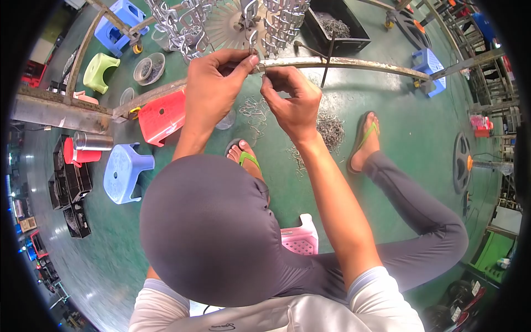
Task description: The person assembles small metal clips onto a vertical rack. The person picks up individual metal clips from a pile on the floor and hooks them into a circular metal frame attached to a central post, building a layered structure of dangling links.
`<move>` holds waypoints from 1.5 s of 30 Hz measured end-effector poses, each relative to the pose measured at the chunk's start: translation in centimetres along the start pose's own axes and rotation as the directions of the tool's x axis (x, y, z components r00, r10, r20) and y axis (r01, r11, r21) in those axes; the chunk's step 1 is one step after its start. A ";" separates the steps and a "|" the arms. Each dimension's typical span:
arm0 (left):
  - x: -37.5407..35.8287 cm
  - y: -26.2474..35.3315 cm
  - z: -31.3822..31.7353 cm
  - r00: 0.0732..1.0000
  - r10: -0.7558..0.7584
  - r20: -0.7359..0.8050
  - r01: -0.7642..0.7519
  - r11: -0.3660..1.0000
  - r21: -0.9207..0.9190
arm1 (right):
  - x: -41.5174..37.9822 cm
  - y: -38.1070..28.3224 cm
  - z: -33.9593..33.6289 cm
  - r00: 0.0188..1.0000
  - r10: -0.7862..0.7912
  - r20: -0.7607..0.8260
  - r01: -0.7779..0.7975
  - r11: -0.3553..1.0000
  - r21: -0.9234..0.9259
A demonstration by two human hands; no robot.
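Metal clip-like pieces [285, 25] hang in dense clusters in front of me at the top of the view. Just below them, my left hand [213, 83] is raised with thumb and finger pinched at a small shiny metal piece [261, 67]. Close beside it on the right, my right hand [294, 98] has its fingers curled in and pinched near the same piece. Whatever sits between the right fingertips is too small to make out. A metal frame bar [354, 65] runs behind both hands. On the floor beneath lie a pile of metal hooks [330, 133] and a looser scatter of hooks [254, 116].
At left stand a red stool [161, 117], a blue stool [126, 172] and a green stool [100, 72]. A black crate [354, 41] holding metal parts is at the upper right. Bowls [150, 69] of small parts sit upper left. Under me is a pink stool [301, 237].
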State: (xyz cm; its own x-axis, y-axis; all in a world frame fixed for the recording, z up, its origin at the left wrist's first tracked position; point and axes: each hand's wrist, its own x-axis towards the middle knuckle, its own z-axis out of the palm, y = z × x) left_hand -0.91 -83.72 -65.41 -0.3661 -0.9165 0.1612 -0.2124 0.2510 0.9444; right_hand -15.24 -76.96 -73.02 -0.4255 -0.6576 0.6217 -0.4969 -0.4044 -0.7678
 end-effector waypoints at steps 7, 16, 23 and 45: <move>0.7 -0.3 0.5 1.000 0.018 -0.024 -0.018 1.000 -0.023 | 1.1 0.5 0.3 0.994 0.084 0.076 -0.087 0.995 0.043; 0.3 -2.3 1.6 0.999 0.037 -0.022 -0.035 0.997 0.073 | 3.4 1.7 -0.5 0.974 0.171 0.149 -0.162 0.984 -0.074; -0.5 -2.9 2.6 0.999 0.023 -0.040 -0.019 0.993 0.113 | 4.0 0.7 -1.4 0.942 0.254 0.219 -0.230 0.965 -0.127; -1.7 -3.3 2.7 0.982 0.169 -0.082 -0.183 0.961 -0.209 | -8.8 8.6 -7.6 0.442 0.823 0.357 -0.440 0.546 -0.713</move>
State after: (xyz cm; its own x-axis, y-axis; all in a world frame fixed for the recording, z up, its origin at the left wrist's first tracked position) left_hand -2.01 -82.13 -69.59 -0.3210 -0.8834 0.3414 0.0521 0.3435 0.9377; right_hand -21.50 -69.80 -83.87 -0.3273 -0.8504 -0.4119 -0.6232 0.5219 -0.5824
